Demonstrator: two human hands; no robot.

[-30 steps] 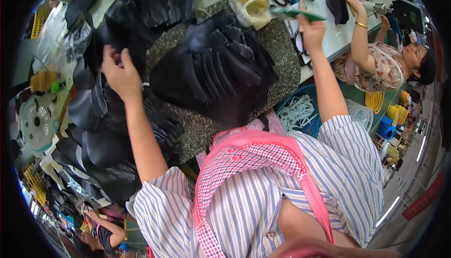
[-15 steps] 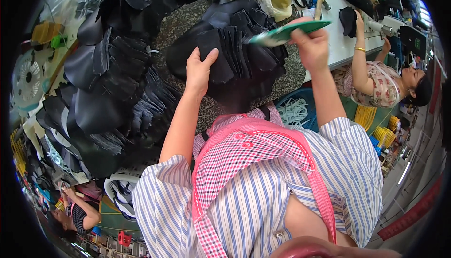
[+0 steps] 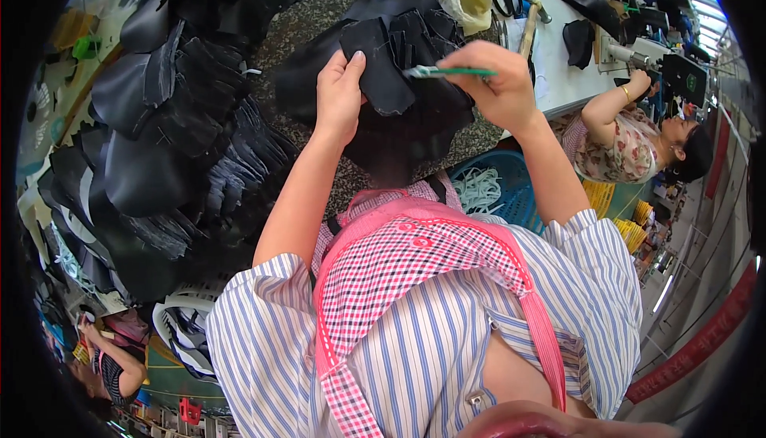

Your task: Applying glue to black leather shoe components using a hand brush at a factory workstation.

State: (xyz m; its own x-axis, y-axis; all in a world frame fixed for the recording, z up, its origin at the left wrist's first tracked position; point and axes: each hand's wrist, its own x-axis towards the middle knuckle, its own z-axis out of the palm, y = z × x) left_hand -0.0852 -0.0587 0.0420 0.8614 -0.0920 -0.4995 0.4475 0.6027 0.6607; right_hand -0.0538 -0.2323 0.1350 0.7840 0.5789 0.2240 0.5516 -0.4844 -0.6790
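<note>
My left hand (image 3: 339,99) grips the edge of a black leather piece (image 3: 377,71), its thumb on top and the fingers underneath. This piece is raised at the front of a fanned stack of similar black pieces (image 3: 307,83), which lies on a speckled stone slab (image 3: 487,131). In my right hand (image 3: 503,87) is a green-handled brush (image 3: 456,70), seen nearly edge-on. The brush's pale tip is just right of the raised piece; motion blur hides whether they touch.
Beyond the stack stands a plastic-lined pot (image 3: 471,7), with a hammer (image 3: 528,31) to its right. More black leather pieces (image 3: 152,171) are heaped at left. A blue basket (image 3: 511,187) holds pale strips. A co-worker (image 3: 618,143) sits at a machine on the right.
My left hand has lifted the front piece of the stack and tilted it. My right hand has moved left and turned the brush edge-on, with its tip close to that piece.
</note>
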